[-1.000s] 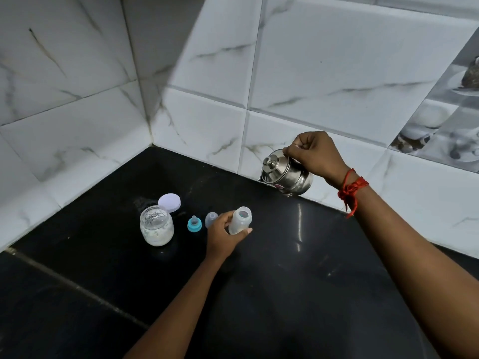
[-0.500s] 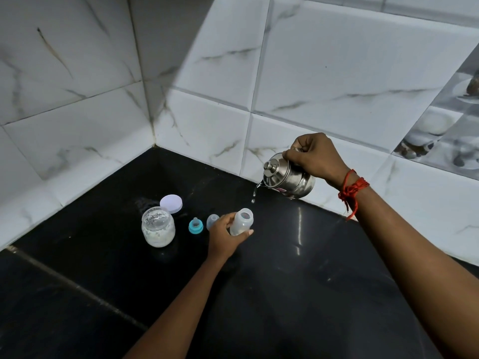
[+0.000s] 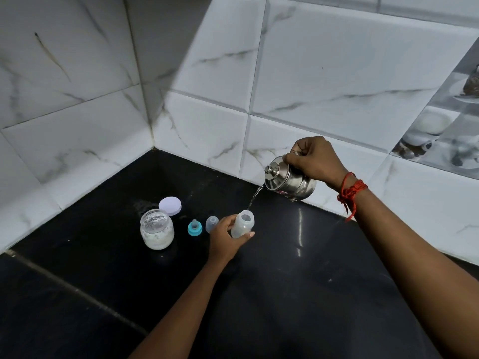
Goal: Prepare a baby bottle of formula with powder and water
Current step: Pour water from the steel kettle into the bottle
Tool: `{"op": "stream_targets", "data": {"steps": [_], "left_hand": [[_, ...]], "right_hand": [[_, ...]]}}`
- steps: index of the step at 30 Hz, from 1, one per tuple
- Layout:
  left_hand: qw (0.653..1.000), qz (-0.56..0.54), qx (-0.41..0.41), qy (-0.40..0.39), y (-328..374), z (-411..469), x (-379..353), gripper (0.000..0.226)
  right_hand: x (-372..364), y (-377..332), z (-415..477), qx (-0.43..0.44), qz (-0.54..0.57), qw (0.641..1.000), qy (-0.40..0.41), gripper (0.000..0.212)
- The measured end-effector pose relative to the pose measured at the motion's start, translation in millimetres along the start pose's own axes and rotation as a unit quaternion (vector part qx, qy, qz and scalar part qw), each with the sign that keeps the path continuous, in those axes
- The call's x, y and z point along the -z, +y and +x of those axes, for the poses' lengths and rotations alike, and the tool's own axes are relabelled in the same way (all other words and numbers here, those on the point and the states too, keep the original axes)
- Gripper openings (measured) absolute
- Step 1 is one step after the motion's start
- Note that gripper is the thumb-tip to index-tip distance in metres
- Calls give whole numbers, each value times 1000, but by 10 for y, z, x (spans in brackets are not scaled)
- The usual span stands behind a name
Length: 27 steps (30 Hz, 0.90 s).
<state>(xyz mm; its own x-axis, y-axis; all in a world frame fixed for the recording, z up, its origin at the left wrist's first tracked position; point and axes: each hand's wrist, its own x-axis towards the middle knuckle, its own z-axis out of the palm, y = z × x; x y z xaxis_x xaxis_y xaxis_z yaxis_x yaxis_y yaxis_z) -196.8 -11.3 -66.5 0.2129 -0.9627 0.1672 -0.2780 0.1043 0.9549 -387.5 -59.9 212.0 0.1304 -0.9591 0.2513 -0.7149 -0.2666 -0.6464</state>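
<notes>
My left hand [image 3: 225,238] grips a small translucent baby bottle [image 3: 243,224], open at the top and tilted a little, on the black counter [image 3: 285,281]. Above and to its right, my right hand [image 3: 315,159] holds a lidded steel kettle [image 3: 287,181] tipped to the left. A thin stream of water [image 3: 255,197] runs from its spout down to the bottle's mouth. Left of the bottle stand a clear bottle cap [image 3: 212,223] and the blue teat ring [image 3: 195,227]. Farther left is an open glass jar of white powder [image 3: 157,229] with its lilac lid [image 3: 170,206] behind it.
White marble-look wall tiles [image 3: 207,99] close off the counter at the back and left, meeting in a corner. A grout seam [image 3: 77,291] crosses the counter at the lower left. A red thread is tied round my right wrist [image 3: 350,191].
The kettle has tipped further and dropped a little. Water went from none to drops to a steady stream reaching the bottle's mouth. My left hand stays on the bottle.
</notes>
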Motion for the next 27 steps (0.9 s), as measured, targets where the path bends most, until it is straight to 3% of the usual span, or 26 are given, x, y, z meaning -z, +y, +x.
{"op": "stream_targets", "data": {"steps": [27], "left_hand": [[1000,-7,-24,9,84,52,9,56]], "right_hand": [[-12,60,-71,-7,-9,1000,-2,23]]}}
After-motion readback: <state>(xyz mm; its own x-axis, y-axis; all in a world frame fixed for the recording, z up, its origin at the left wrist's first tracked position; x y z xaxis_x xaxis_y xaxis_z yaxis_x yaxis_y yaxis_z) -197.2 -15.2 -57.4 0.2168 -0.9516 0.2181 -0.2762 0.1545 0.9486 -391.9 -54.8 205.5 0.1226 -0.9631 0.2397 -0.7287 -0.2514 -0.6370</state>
